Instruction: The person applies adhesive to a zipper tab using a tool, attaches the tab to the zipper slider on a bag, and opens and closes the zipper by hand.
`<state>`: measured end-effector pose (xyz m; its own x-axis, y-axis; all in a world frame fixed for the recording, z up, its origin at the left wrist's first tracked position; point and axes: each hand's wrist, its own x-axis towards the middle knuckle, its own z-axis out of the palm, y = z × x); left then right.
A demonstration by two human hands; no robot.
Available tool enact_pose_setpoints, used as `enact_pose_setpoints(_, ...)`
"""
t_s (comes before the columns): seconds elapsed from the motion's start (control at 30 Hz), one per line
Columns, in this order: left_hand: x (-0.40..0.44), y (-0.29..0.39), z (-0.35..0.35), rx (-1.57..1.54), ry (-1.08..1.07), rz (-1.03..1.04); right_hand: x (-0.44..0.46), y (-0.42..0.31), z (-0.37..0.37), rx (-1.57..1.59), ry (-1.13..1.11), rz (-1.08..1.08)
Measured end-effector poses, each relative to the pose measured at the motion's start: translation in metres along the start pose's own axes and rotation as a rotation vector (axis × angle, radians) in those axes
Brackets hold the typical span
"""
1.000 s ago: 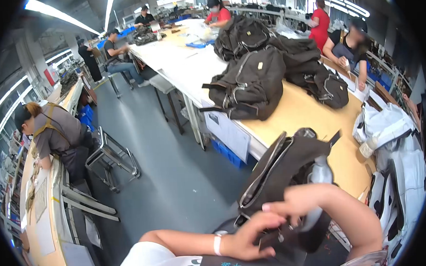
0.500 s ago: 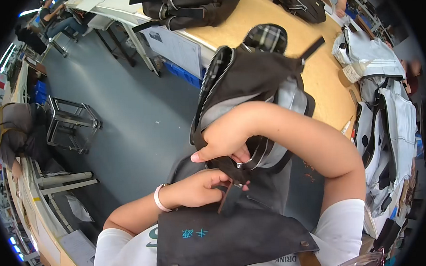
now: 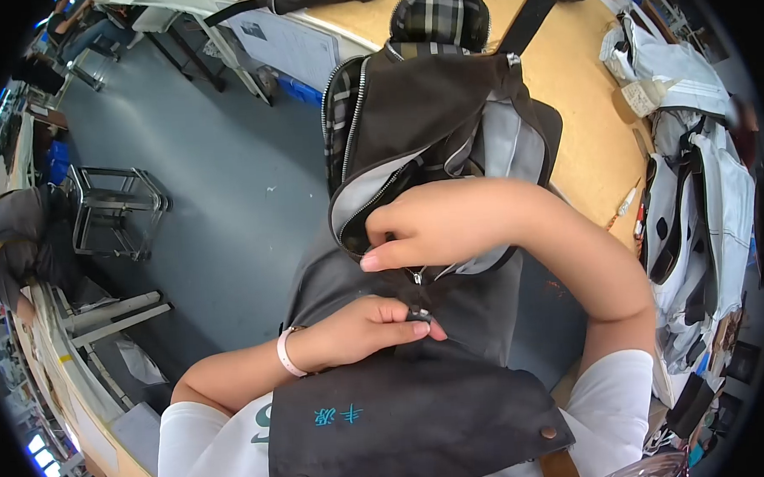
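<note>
A dark brown and grey backpack (image 3: 431, 91) with plaid lining and open zippers lies from the table edge onto my lap. My right hand (image 3: 437, 223) reaches over its front, thumb pointing left and fingers curled at the opening; their tips are partly hidden. Just below hangs a metal zipper pull (image 3: 418, 278). My left hand (image 3: 360, 329), wearing a pale wristband (image 3: 286, 353), pinches a small dark piece (image 3: 418, 315) with shiny bits between thumb and finger. Whether that piece belongs to the backpack, I cannot tell.
The wooden table (image 3: 593, 84) curves around the far side and right. Pale grey bag pieces (image 3: 696, 216) are heaped at its right, beside a thread cone (image 3: 644, 97) and a small pointed tool (image 3: 626, 200). A metal stool (image 3: 116, 207) and a bent-over person (image 3: 20, 237) are at left.
The backpack sits higher in view and its front opening shows more. My right hand has lifted slightly off the lower zipper end. My left thumb now lies over the small dark piece.
</note>
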<state>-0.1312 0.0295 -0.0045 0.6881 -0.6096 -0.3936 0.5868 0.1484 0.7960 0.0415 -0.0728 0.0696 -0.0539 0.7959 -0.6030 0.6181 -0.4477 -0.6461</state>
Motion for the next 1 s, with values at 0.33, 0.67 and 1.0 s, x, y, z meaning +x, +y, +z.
enact_pose_setpoints(0.33, -0.023, 0.025, -0.029, 0.813, 0.165, 0.262, -0.075, 0.019, 0.129, 0.067, 0.918, -0.049)
enact_pose_setpoints(0.67, -0.026, 0.045, -0.022, 1.476, 0.548, 0.622, -0.053, 0.018, 0.152, -0.29, 0.875, 0.058)
enact_pose_setpoints(1.0, -0.046, 0.092, -0.036, 1.194, 0.336, 0.594, -0.071, -0.008, 0.102, -0.298, 0.894, -0.266)
